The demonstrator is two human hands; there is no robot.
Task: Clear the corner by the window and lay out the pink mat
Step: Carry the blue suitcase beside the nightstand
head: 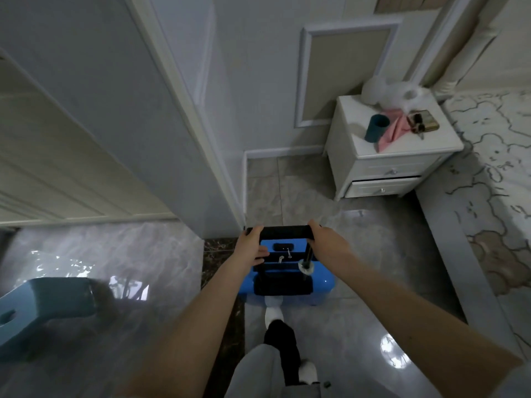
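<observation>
Blue hard-shell suitcase [290, 278] upright on the tiled floor [359, 326], directly ahead of my feet, beside the door-frame edge [218, 168]. Telescopic handle bar [283, 232] extended. Left hand [253, 245] curled round the bar's left end; right hand [324, 239] curled round the right end. Both clenched on the bar, nothing else held

Pink mat: not identifiable in this view. A pink folded item [392, 129] lies on the white nightstand [385, 165] near a teal cup [376, 127]; cannot tell whether it is the mat. Window not visible either

Judged step: moving the suitcase out of the way as part of clearing

Notes for doing it well:
- keep pull even on both ends of the bar, so the case tracks straight and does not twist on its wheels
- watch the door-frame corner on the left; the case's edge sits close to it
- floor looks glossy, so short steps
- blue stool [43, 308] stands well off to my left; steer clear if turning that way
- park the case apart from the nightstand's slightly open lower drawer [382, 188]
</observation>
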